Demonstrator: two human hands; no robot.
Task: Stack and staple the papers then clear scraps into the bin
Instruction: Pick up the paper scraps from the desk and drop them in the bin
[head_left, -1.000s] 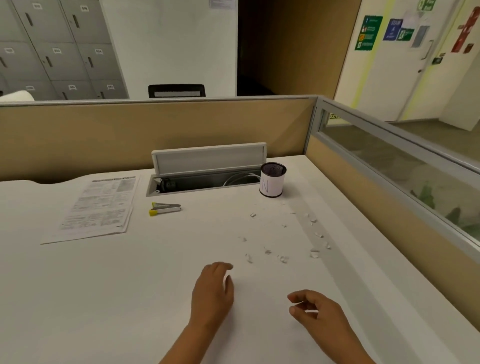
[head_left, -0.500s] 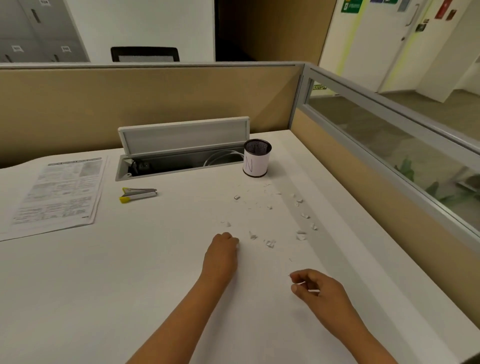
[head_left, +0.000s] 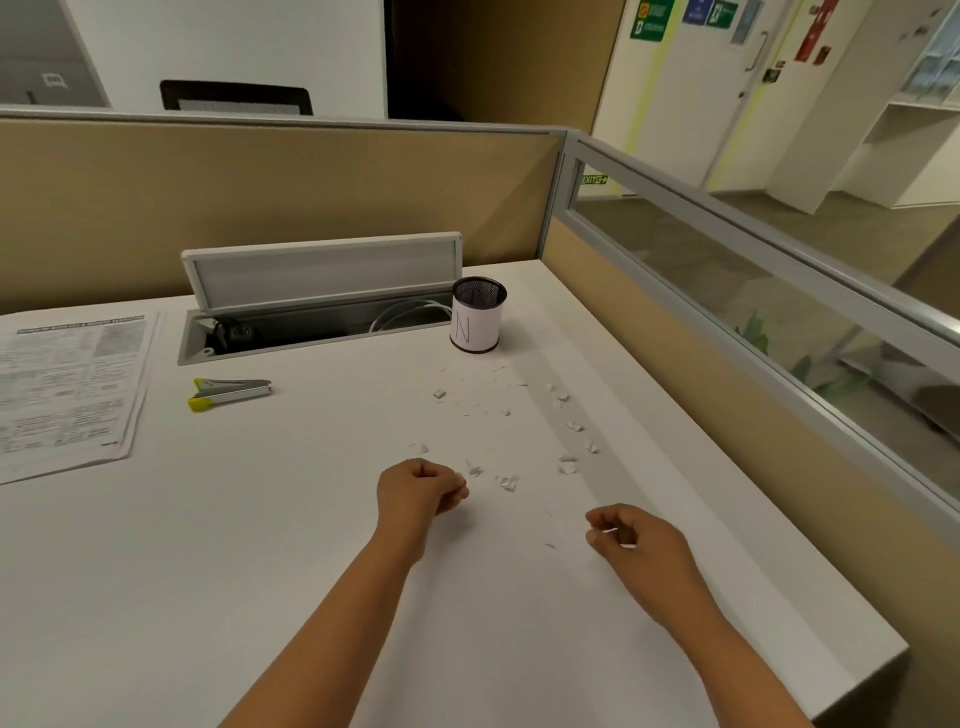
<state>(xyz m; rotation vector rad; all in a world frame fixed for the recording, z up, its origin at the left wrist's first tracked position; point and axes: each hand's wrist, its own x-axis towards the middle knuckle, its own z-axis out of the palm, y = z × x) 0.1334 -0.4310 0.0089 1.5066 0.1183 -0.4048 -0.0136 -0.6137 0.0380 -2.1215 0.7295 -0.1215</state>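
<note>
Left hand: the left hand rests on the white table, fingers curled into a loose fist; whether it holds a scrap cannot be told.
Right hand: the right hand lies near the table's right side, thumb and fingertips pinching a small white paper scrap.
Scraps: small torn white paper scraps lie scattered on the table between the hands and the bin, the nearest just beside the left hand's knuckles.
Bin: a black mesh cylindrical bin with a white paper label marked "N" stands upright at the right end of the open grey cable tray.
Papers: a stack of printed white papers lies flat at the table's left edge.
Stapler: a grey and yellow stapler lies between the papers and the scraps, apart from both.
</note>
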